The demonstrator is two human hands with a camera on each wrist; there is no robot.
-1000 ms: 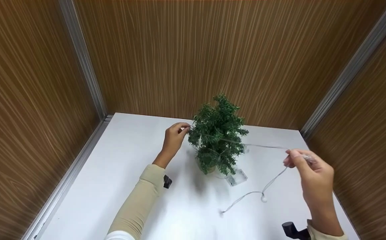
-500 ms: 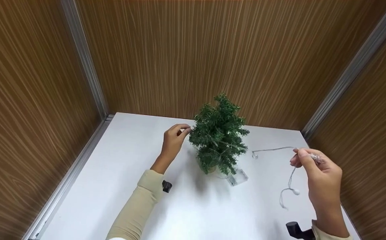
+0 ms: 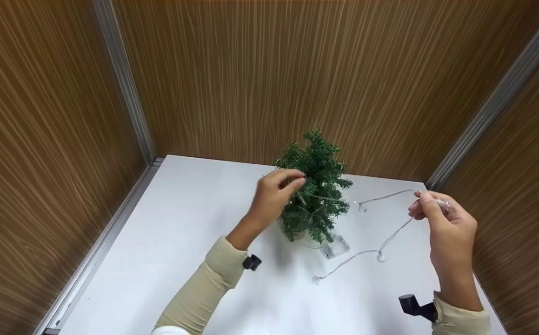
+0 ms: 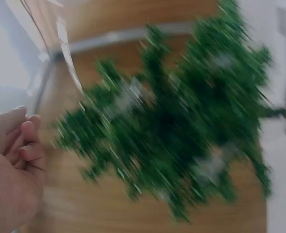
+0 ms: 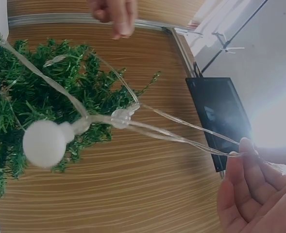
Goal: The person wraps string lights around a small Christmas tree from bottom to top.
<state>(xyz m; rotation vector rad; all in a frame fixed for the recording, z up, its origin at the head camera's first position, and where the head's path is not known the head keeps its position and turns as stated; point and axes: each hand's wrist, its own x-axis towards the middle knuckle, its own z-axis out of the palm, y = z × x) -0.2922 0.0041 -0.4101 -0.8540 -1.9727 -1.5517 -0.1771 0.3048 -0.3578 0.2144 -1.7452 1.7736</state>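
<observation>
A small artificial Christmas tree (image 3: pixel 321 167) stands upright on the white table, with part of a string of lights (image 3: pixel 389 238) wrapped around its branches. My right hand (image 3: pixel 450 232) pinches the clear wire between thumb and fingers, right of the tree. A bunched part of it (image 3: pixel 445 206) sits in that palm. One stretch runs from the fingers to the tree; another hangs in a loop with round bulbs (image 5: pixel 44 143). My left hand (image 3: pixel 271 197) is in front of the tree's left side, fingers loosely bent, nothing between them. In the left wrist view the tree (image 4: pixel 167 111) is blurred.
A clear battery box (image 3: pixel 336 246) lies on the table (image 3: pixel 167 232) by the tree's base. Wood-grain panels (image 3: pixel 250 83) rise behind and at both sides. A dark screen (image 5: pixel 218 116) shows in the right wrist view.
My left hand has moved right from the tree's left edge to in front of its branches. The right hand has shifted slightly right and up, and its hanging wire has swung.
</observation>
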